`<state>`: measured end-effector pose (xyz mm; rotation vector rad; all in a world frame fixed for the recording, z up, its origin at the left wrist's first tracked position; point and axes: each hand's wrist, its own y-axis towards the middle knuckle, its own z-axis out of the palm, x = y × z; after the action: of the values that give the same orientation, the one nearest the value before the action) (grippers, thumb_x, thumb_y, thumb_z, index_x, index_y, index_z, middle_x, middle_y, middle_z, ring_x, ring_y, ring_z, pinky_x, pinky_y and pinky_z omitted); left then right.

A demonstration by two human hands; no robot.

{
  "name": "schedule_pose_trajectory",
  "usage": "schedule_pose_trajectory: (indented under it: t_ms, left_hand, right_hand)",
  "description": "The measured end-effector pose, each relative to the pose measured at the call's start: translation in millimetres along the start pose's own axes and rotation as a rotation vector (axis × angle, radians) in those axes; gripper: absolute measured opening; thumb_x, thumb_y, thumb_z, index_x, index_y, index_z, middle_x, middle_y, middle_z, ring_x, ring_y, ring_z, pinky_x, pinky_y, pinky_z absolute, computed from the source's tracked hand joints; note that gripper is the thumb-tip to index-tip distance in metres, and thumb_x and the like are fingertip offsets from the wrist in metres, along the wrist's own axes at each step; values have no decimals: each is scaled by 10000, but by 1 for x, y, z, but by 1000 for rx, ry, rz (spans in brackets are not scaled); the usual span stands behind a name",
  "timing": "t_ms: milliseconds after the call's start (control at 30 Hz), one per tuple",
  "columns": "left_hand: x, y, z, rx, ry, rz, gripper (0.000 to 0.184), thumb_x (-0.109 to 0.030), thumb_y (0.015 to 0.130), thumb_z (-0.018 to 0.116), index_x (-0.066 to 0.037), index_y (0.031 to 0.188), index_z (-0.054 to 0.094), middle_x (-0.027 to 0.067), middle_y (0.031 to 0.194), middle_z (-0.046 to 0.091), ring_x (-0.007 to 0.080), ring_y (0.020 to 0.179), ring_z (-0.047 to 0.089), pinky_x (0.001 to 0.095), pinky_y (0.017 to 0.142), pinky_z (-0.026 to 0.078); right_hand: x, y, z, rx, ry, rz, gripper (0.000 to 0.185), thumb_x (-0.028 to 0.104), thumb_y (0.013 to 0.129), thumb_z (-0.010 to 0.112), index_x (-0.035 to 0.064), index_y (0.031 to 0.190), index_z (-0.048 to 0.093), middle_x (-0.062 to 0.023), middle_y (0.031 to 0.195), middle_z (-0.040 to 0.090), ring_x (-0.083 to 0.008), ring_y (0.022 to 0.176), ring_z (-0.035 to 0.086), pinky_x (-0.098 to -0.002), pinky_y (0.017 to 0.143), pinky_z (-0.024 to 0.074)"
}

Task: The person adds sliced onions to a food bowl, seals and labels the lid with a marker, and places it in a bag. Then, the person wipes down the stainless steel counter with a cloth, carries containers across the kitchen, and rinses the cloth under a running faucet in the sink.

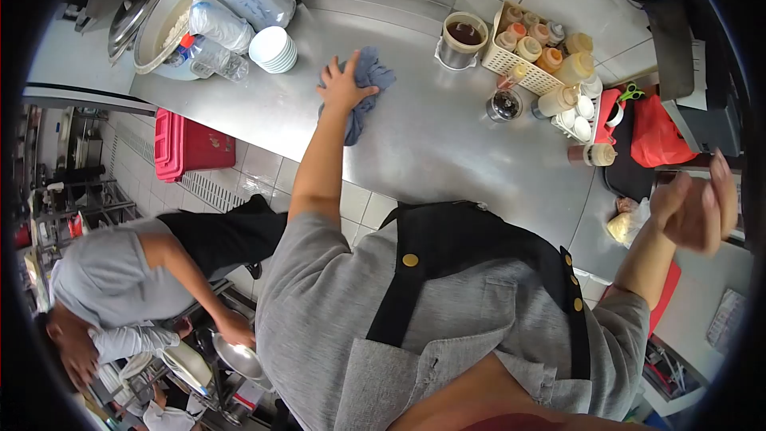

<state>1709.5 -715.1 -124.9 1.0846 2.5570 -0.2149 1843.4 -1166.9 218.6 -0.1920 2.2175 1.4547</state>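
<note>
My left hand (345, 89) lies on a crumpled blue-grey cloth (369, 76) on the steel counter (415, 136). Its fingers are spread and stretched out over the cloth's left side, with the thumb pointing right across it. Part of the cloth is hidden under the palm and wrist. My right hand (696, 206) is raised at the far right, off the counter. Its fingers are loosely bent and apart, and I see nothing in them. Near it are a red plastic bag (659, 137) and a small clear bag with yellowish contents (626, 223).
White stacked bowls (274, 49), a plastic bottle (217, 57) and a large pot (152, 36) stand left. A metal container of dark liquid (464, 34), a basket of sauce bottles (511, 60) and a dark jar (504, 104) stand right. A co-worker (128, 271) bends behind, left of me.
</note>
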Motion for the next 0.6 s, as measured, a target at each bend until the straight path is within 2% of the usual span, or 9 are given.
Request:
schedule_pose_trajectory:
  t_ms: [33, 67, 100, 167, 233, 300, 433, 500, 600]
  left_hand:
    - [-8, 7, 2, 108, 60, -56, 819, -464, 705, 814, -354, 1429, 448, 88, 1535, 362, 403, 1429, 240, 634, 1039, 327]
    - [-13, 5, 4, 107, 191, -23, 635, -442, 768, 766, -329, 1349, 534, 73, 1459, 441, 434, 1354, 331, 613, 1010, 376]
    - [-11, 7, 16, 108, 193, -20, 635, -442, 768, 766, -329, 1349, 534, 73, 1459, 441, 434, 1354, 331, 613, 1010, 376]
    - [3, 9, 57, -9, 63, 81, 417, -375, 848, 702, -276, 1243, 611, 64, 1338, 515, 420, 1223, 450, 572, 957, 445]
    - [4, -11, 74, -43, -1, 251, 268, -288, 885, 666, -230, 1146, 655, 66, 1229, 552, 401, 1095, 516, 522, 889, 497]
    - [4, -6, 65, 32, -103, 261, 294, -259, 865, 693, -205, 1152, 663, 107, 1235, 563, 405, 1074, 549, 487, 885, 510]
    - [51, 79, 31, -256, -288, 313, 354, -263, 835, 743, -169, 1169, 674, 221, 1255, 558, 405, 1089, 591, 456, 909, 508]
    - [63, 132, 0, -198, -265, 190, 398, -327, 841, 736, -184, 1206, 665, 227, 1292, 537, 403, 1162, 552, 448, 992, 455]
    - [89, 203, 13, -196, -64, 139, 472, -429, 871, 674, -233, 1297, 615, 177, 1403, 478, 405, 1281, 449, 505, 1058, 371]
  right_hand:
    - [5, -8, 7, 6, 39, 75, 321, 25, 893, 633, 5, 1159, 455, -258, 1137, 572, -343, 1010, 622, -428, 975, 537]
    - [11, -17, 13, 10, 77, 150, 335, 13, 884, 644, 3, 1158, 452, -267, 1147, 573, -355, 1009, 621, -426, 966, 539]
    - [15, -29, 13, 56, 114, 243, 330, -8, 878, 638, 4, 1155, 460, -258, 1148, 583, -345, 1004, 621, -420, 941, 534]
    - [25, -39, 18, 98, 162, 326, 327, -29, 871, 632, 5, 1151, 468, -249, 1148, 592, -336, 998, 620, -415, 917, 528]
    - [38, -45, 27, 306, 53, 421, 337, -54, 855, 628, 14, 1153, 488, -220, 1140, 607, -327, 999, 613, -412, 880, 508]
    - [47, -57, 44, 284, 46, 493, 324, -57, 848, 623, 16, 1144, 512, -202, 1143, 605, -315, 1023, 599, -396, 901, 482]
    - [61, -80, 72, 374, 119, 943, 241, -17, 863, 624, -6, 1098, 571, -172, 1138, 602, -297, 1055, 577, -384, 937, 442]
    - [66, -94, 96, 451, 202, 996, 252, -9, 856, 631, 6, 1101, 575, -158, 1147, 606, -286, 1056, 577, -377, 938, 440]
    - [92, -103, 129, 539, 329, 1148, 270, -17, 848, 634, 18, 1110, 580, -145, 1147, 612, -275, 1057, 580, -368, 920, 449]
